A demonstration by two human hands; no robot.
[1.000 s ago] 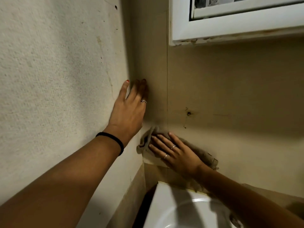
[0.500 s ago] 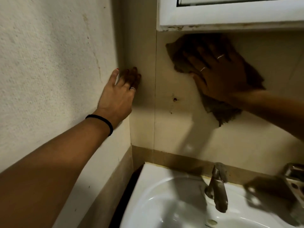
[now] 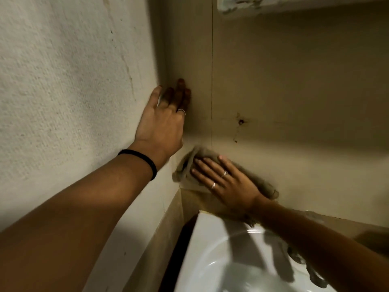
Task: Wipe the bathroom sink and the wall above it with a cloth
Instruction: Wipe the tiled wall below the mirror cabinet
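Right hand (image 3: 229, 184) flat on cloth (image 3: 185, 165)

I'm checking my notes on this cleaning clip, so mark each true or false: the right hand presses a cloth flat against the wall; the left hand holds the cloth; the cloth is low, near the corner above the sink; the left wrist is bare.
1. The right hand presses the cloth flat on the wall. True.
2. The left hand holds the cloth. False: it rests open on the side wall, holding nothing.
3. The cloth is low, near the corner above the sink. True.
4. The left wrist is bare. False: it wears a black band.
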